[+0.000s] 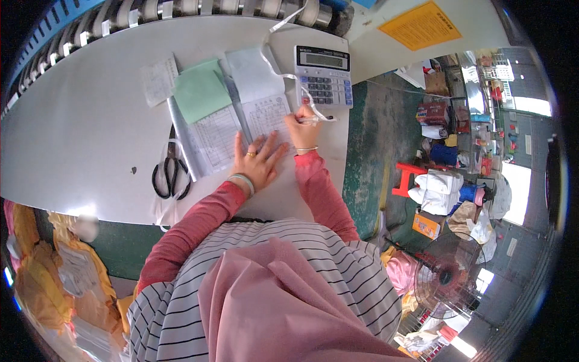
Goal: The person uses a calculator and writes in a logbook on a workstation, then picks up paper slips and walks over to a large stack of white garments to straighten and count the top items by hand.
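My left hand (pixel 259 161) lies flat with fingers spread over the lower part of a printed form pad (pixel 264 114). Closed around a pen (pixel 309 119), my right hand (pixel 303 128) rests at the pad's right edge. A white ribbon (pixel 288 76) runs down across the pad and calculator to beside the right hand. Above that hand sits a white calculator (pixel 322 81) with a dark display. Left of the pad is another sheet of printed forms (pixel 211 142), partly covered by green paper slips (pixel 202 93). Black-handled scissors (pixel 170 175) lie beside it.
A small white slip (pixel 159 81) lies at the upper left of the papers on the white table (pixel 78 127). Rows of rollers (pixel 181 8) line its far edge. Yellow bundles (pixel 45 277) are at lower left. A standing fan (pixel 446 276) and a red stool (pixel 407 179) stand right.
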`<state>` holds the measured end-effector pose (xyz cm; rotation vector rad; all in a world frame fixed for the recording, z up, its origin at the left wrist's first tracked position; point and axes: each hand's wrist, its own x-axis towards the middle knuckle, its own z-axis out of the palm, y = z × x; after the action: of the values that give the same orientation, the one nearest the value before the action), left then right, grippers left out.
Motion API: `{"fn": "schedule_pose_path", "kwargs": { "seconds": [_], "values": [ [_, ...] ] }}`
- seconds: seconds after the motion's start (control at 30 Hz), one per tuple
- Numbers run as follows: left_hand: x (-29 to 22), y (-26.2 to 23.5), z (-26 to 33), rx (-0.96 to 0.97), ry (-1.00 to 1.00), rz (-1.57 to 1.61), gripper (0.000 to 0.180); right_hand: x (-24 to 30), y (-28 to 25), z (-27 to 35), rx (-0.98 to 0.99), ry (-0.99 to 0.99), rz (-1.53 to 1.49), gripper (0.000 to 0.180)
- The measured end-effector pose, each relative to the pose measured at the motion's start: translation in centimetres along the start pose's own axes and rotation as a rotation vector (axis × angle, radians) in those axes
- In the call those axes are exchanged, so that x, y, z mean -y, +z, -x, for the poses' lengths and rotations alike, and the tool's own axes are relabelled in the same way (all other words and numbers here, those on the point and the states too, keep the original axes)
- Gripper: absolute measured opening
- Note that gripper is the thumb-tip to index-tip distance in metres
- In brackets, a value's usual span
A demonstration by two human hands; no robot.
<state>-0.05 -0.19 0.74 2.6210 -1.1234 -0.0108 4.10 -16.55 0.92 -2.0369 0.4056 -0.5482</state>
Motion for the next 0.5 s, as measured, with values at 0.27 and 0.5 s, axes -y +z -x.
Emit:
{"fn": "schedule_pose_path", "kwargs": {
  "seconds": [0.27,0.5],
  "values": [
    [-0.14,-0.15,0.01,-0.002,-0.008,-0.01,0.059,-1.07,0.37,0.04,-0.015,-0.031,-0.05,0.023],
    [-0.18,-0.14,0.0,0.018,-0.004,-0.005,0.058,-0.36,0.23,-0.01,-0.035,-0.016,-0.067,0.021]
  ]
}}
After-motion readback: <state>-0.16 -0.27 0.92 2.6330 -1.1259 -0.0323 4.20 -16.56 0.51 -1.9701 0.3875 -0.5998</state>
